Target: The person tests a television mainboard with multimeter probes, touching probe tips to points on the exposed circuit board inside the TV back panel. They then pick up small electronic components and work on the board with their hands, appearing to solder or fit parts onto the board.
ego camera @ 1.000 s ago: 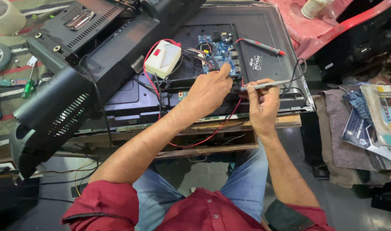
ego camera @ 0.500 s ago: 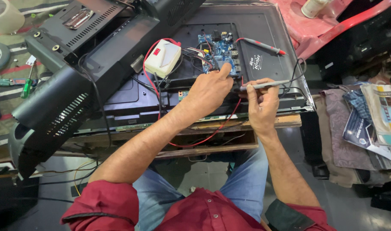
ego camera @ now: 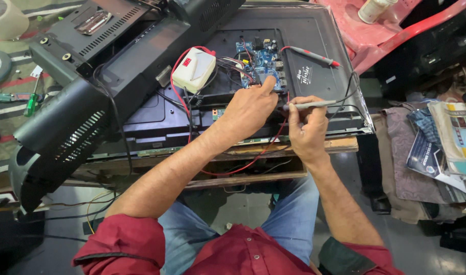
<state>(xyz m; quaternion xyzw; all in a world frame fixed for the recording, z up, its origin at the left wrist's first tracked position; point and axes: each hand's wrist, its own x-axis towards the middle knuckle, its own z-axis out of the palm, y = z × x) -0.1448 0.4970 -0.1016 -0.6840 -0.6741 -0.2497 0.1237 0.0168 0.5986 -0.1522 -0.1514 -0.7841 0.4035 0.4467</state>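
Right hand (ego camera: 307, 127) nearest, grip clamped on a grey probe (ego camera: 310, 105), tip aimed left toward the blue circuit board (ego camera: 261, 66). Left hand (ego camera: 251, 109) just beyond, grip holding nothing, fingers curled, forefinger pressed onto the board's near edge. White meter (ego camera: 194, 69) beside it, red leads trailing. Red probe (ego camera: 312, 56) loose on the panel back (ego camera: 314, 30). Risk judged: probe slipping across contacts, bare finger on board, leads snagging.
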